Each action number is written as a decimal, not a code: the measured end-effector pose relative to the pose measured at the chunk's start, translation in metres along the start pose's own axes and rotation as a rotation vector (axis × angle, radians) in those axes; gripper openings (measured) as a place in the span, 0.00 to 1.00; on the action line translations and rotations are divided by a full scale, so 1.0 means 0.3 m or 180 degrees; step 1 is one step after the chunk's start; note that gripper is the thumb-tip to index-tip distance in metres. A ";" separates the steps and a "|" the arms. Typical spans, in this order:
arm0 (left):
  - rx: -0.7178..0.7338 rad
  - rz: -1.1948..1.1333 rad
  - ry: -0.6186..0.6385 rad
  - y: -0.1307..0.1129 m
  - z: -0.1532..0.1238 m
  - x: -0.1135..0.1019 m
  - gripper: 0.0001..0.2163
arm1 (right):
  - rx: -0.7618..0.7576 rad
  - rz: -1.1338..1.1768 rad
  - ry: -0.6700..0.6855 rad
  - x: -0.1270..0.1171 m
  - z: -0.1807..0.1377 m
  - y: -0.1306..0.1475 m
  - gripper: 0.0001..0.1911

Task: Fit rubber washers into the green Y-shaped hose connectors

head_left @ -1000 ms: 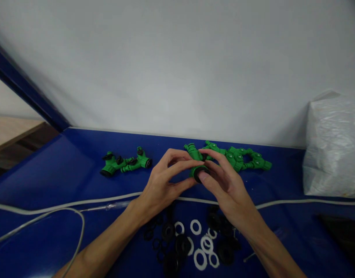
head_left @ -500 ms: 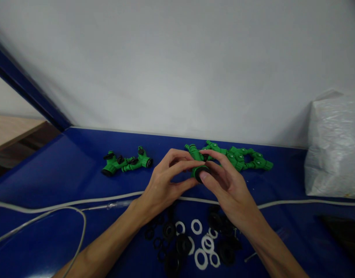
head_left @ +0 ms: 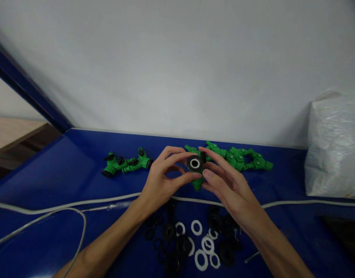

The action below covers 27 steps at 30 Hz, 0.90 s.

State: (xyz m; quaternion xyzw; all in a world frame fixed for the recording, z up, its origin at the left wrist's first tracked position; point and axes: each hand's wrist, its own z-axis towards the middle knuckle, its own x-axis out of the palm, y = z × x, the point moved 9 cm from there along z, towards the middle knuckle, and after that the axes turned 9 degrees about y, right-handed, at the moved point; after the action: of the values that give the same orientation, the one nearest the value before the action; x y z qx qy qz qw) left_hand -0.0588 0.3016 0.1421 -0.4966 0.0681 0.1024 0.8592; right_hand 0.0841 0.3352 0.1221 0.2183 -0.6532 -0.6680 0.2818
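Note:
Both my hands hold one green plastic hose fitting (head_left: 196, 182) above the blue table (head_left: 64, 177). Its black round end (head_left: 194, 163), with a white ring inside, faces me. My left hand (head_left: 162, 179) pinches the fitting from the left with thumb and fingers. My right hand (head_left: 223, 179) grips it from the right, thumb near the black end. Below my wrists lie several black rings (head_left: 177, 243) and white washers (head_left: 200, 256).
Two assembled green fittings (head_left: 125, 163) lie at the left back. A row of several green fittings (head_left: 241, 159) lies behind my right hand. A white cable (head_left: 64, 208) crosses the table. A white plastic bag (head_left: 335, 146) stands at the right against the wall.
The fitting has been tilted up in my hands: its black end, earlier pointing down at the table, now faces me and shows the white ring inside.

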 end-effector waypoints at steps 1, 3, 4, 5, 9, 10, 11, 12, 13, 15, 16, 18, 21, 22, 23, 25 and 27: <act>-0.0080 -0.0090 -0.0003 0.006 0.002 -0.002 0.14 | 0.0044 0.0027 -0.0007 -0.001 0.001 -0.005 0.27; -0.0233 -0.0289 -0.0015 0.019 0.003 -0.005 0.13 | 0.0132 0.0138 -0.0024 0.000 0.003 -0.015 0.26; -0.0307 -0.0383 -0.0017 0.024 0.004 -0.005 0.13 | 0.0176 0.0197 -0.0042 0.001 0.005 -0.020 0.25; -0.0370 -0.0459 -0.0015 0.029 0.004 -0.005 0.12 | 0.0217 0.0238 -0.0065 0.001 0.006 -0.024 0.24; -0.0531 -0.0549 0.0057 0.040 0.006 -0.001 0.13 | 0.0277 0.0124 -0.0151 -0.009 0.011 -0.028 0.25; -0.0565 -0.0547 0.0082 0.044 0.006 0.000 0.12 | 0.0249 0.0055 -0.0157 -0.012 0.012 -0.026 0.26; -0.0592 -0.0542 0.0087 0.048 0.006 -0.002 0.12 | 0.0204 -0.0014 -0.0155 -0.015 0.014 -0.022 0.28; -0.0626 -0.0538 0.0082 0.055 0.005 -0.004 0.12 | 0.0150 -0.0079 -0.0149 -0.018 0.015 -0.019 0.30; -0.0663 -0.0539 0.0066 0.063 0.004 -0.007 0.12 | 0.0093 -0.0144 -0.0139 -0.020 0.017 -0.016 0.31; -0.0767 -0.0542 0.0020 0.084 0.002 -0.014 0.13 | -0.0005 -0.0303 -0.0132 -0.024 0.019 -0.014 0.34; -0.0839 -0.0550 0.0018 0.097 0.001 -0.014 0.14 | -0.0043 -0.0404 -0.0157 -0.028 0.019 -0.015 0.34; -0.0991 -0.0589 0.0105 0.123 -0.001 -0.006 0.15 | -0.0117 -0.0609 -0.0265 -0.040 0.021 -0.017 0.34; -0.1139 -0.0657 0.0238 0.151 -0.002 0.010 0.17 | -0.0286 -0.0734 -0.0472 -0.060 0.024 -0.014 0.34; -0.1177 -0.0700 0.0249 0.159 -0.002 0.013 0.17 | -0.0340 -0.0709 -0.0511 -0.065 0.026 -0.013 0.35; -0.1211 -0.0761 0.0227 0.166 -0.003 0.013 0.18 | -0.0386 -0.0664 -0.0543 -0.068 0.028 -0.012 0.35; -0.1258 -0.0949 0.0124 0.180 -0.003 0.007 0.17 | -0.0438 -0.0529 -0.0605 -0.076 0.031 -0.011 0.33; -0.1252 -0.1158 -0.0041 0.189 -0.004 -0.004 0.17 | -0.0440 -0.0426 -0.0643 -0.081 0.032 -0.012 0.27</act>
State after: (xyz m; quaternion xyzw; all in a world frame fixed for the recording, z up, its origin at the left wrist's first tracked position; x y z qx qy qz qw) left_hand -0.0739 0.3280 0.0941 -0.6575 -0.0490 -0.0393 0.7508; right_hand 0.0955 0.3585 0.1172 0.1731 -0.6147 -0.7473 0.1838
